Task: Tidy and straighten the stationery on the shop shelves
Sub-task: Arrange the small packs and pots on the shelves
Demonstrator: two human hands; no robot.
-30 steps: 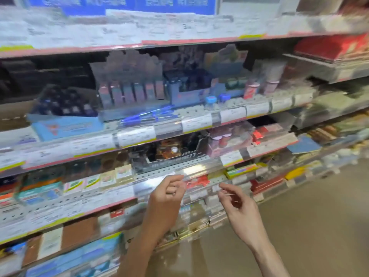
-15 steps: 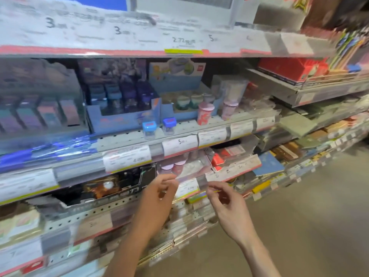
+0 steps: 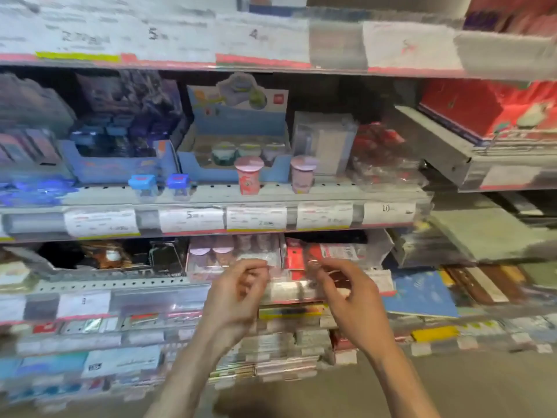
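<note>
Clearly, my left hand was curled, maybe pinching the clear strip by its fingertips; I couldn't tell. Right of it, my right hand looked likewise, under the red packets. A tug could have dislodged them.

Your way into the middle shelf is tight: the price-label rail overhangs it, with the pink pack and red packs crowding the front. Above, two pink cups and two blue-capped jars block that edge. Open floor lies lower right.
</note>
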